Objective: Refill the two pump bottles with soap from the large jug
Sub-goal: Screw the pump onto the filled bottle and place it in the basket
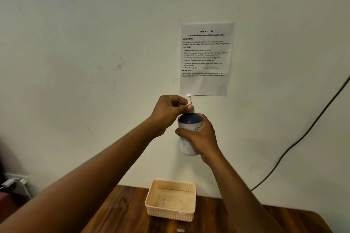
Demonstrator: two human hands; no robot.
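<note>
A white pump bottle (pixel 186 146) with a dark blue shoulder is held up in front of the wall, well above the table. My right hand (pixel 201 138) grips its body from the right side. My left hand (pixel 170 111) pinches the white pump head (pixel 188 98) at the bottle's neck, thumb and fingers curled round its collar. The pump's top sticks up above my fingers. The large jug and the second pump bottle are out of view.
A peach plastic basket (pixel 190 203) stands on the wooden table (pixel 123 212) by the wall, below the bottle. A printed task sheet (pixel 206 58) is taped to the wall. A black cable (pixel 303 134) runs down the wall at the right.
</note>
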